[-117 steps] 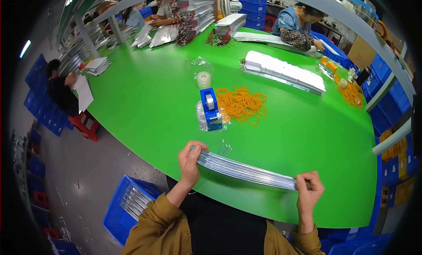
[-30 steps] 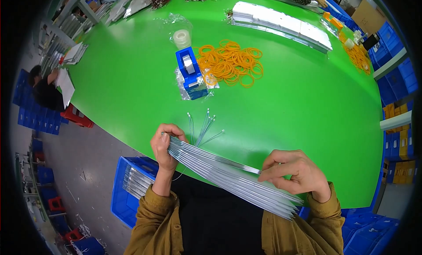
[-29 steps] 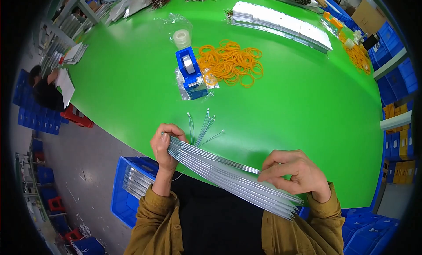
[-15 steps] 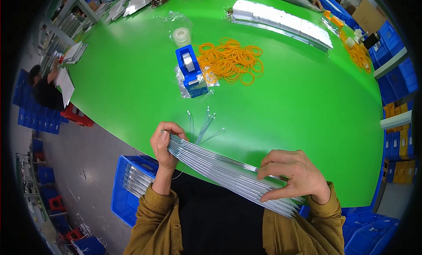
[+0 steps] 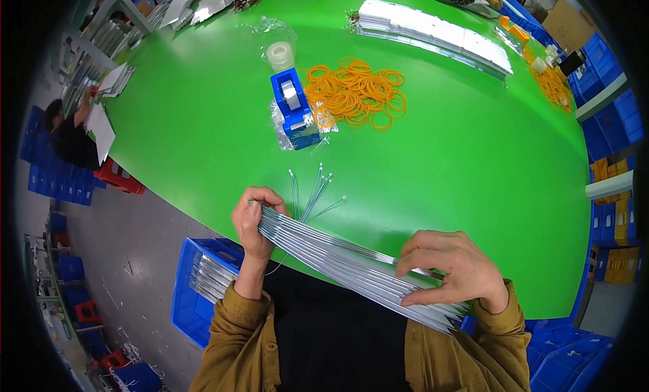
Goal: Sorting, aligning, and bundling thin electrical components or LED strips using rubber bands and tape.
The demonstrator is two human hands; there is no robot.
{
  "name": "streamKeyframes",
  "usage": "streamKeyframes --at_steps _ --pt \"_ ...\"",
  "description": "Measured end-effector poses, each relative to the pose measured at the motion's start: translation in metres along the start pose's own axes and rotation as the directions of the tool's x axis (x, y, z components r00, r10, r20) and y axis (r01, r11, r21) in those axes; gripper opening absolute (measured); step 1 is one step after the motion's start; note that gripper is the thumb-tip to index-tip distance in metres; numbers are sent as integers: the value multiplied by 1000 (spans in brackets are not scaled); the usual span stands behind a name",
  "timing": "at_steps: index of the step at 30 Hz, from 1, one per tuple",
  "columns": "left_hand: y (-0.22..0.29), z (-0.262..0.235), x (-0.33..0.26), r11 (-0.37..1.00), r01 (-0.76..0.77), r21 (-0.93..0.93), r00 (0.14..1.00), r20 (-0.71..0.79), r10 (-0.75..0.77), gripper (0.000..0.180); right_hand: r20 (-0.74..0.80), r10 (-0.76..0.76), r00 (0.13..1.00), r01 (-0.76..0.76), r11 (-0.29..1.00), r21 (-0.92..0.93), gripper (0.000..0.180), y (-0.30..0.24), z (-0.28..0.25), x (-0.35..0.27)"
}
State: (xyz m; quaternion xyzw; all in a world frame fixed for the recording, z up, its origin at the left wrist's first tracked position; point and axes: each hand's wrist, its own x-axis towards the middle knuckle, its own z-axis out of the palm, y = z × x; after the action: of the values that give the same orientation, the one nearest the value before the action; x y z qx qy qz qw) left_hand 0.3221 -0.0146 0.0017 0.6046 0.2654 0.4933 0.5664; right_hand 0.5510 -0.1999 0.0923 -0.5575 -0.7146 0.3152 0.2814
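Observation:
A bundle of long, thin silvery strips [image 5: 338, 260] slants across the near edge of the green table, its far end fanned apart. My left hand [image 5: 255, 219] is closed round the left end, thumb on top. Thin wires [image 5: 313, 197] with small white connectors stick out from that end over the tabletop. At the right part of the bundle, my right hand [image 5: 451, 267] is closed on it, with fingers along the upper edge and thumb on the lower strips. The fingertips are partly hidden between the strips.
A blue tape dispenser [image 5: 294, 108] stands beyond my hands, beside a heap of orange rubber bands [image 5: 358, 91] and a tape roll [image 5: 279, 55]. Farther back lies a stack of silvery strips [image 5: 433, 37]. A blue bin [image 5: 193, 304] holding strips sits at lower left. Other people work at the table's edges.
My hands and the bundle stay almost where they were. At the far right, another person's hand and patterned sleeve have shifted a little.

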Motion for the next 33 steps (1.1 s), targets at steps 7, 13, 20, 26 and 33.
streamKeyframes --at_steps 7,13,20,26,33 --pt "9 -11 -1 998 45 -38 998 35 -43 37 29 -29 999 28 998 62 22 -6 -3 5" --pt "28 -10 -9 996 -82 39 988 -125 86 44 128 -154 980 164 984 -73 25 -31 -2 12" --pt "44 -34 -35 997 -77 -21 993 -87 74 46 302 -144 942 233 931 -282 26 -49 2 23" --pt "52 -56 -63 919 -31 393 988 -128 88 36 522 -121 844 402 787 -468 27 -69 4 35" --pt "51 -46 -71 945 302 -125 942 -113 -316 30 448 -266 854 506 628 -591 22 -86 17 54"
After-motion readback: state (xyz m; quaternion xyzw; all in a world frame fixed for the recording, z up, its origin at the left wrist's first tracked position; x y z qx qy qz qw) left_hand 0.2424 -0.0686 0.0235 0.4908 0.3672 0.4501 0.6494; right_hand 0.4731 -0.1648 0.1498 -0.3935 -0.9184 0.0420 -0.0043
